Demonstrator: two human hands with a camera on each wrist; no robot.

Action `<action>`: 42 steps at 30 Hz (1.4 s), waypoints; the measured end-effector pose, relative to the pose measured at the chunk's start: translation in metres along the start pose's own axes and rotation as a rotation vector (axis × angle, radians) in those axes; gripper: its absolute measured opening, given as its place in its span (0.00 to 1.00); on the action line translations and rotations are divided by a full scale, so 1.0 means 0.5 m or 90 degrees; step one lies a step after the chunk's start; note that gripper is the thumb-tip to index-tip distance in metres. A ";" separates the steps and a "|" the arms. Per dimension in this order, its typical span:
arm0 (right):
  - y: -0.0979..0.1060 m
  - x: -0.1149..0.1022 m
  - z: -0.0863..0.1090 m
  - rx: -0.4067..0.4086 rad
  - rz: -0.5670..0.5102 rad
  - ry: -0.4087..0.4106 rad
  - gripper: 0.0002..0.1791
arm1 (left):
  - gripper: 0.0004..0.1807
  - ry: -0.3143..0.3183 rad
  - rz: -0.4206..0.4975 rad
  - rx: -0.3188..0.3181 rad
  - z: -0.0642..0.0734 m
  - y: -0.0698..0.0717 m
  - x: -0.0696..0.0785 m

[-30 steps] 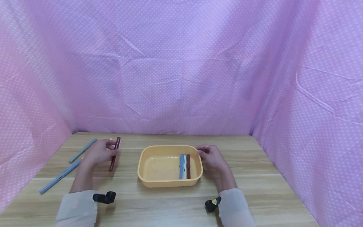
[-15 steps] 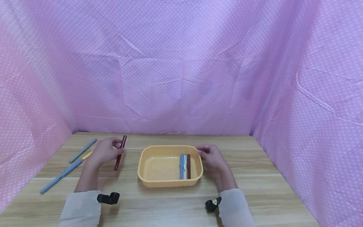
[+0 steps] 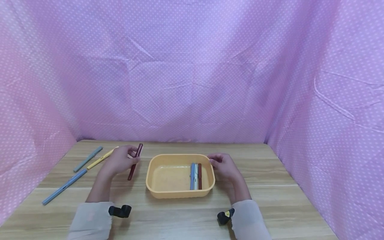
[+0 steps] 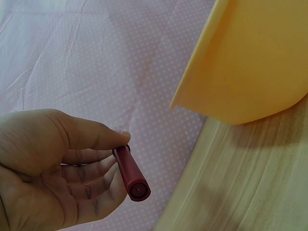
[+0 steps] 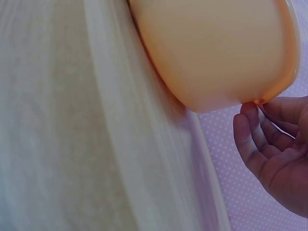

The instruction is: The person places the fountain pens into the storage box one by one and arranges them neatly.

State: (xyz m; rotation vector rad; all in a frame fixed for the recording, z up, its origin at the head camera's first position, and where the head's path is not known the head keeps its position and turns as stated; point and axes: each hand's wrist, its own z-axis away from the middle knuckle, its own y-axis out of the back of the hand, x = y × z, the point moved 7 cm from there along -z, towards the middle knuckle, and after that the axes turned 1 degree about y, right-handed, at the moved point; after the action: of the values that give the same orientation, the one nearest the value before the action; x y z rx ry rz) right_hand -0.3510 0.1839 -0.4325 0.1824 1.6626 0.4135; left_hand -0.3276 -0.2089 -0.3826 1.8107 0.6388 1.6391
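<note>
Pinched between the thumb and fingers of my left hand (image 3: 120, 161) is a dark red pen (image 4: 131, 171), held above the table to the left of a yellow plastic box (image 3: 168, 191). In the left wrist view the pen's round end points toward the camera. My right hand (image 3: 225, 166) grips the box's rim at its back right corner, thumb and fingertips on the edge, as the right wrist view shows (image 5: 281, 149). Inside the box, along its right side, a blue pen (image 3: 192, 176), a white pen (image 3: 195, 176) and a red pen (image 3: 199, 176) lie side by side.
On the wooden table (image 3: 168, 216), left of my left hand, lie a grey-green pen (image 3: 88, 159), a yellow pen (image 3: 100, 159) and a blue pen (image 3: 64, 187). A pink dotted cloth (image 3: 186, 83) hangs around the table's back and sides.
My left hand has moved right with the dark red pen, closer to the box, uncovering the yellow pen on the table. The right hand and the box have stayed put.
</note>
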 end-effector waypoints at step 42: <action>-0.001 -0.006 0.001 -0.006 0.003 0.018 0.10 | 0.22 -0.071 -0.023 -0.012 -0.025 -0.076 0.074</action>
State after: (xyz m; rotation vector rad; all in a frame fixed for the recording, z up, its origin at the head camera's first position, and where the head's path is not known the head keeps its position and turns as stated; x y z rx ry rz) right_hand -0.3501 0.1822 -0.4299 0.1735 1.6886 0.4294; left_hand -0.3341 -0.1549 -0.3832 1.8518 0.6002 1.5040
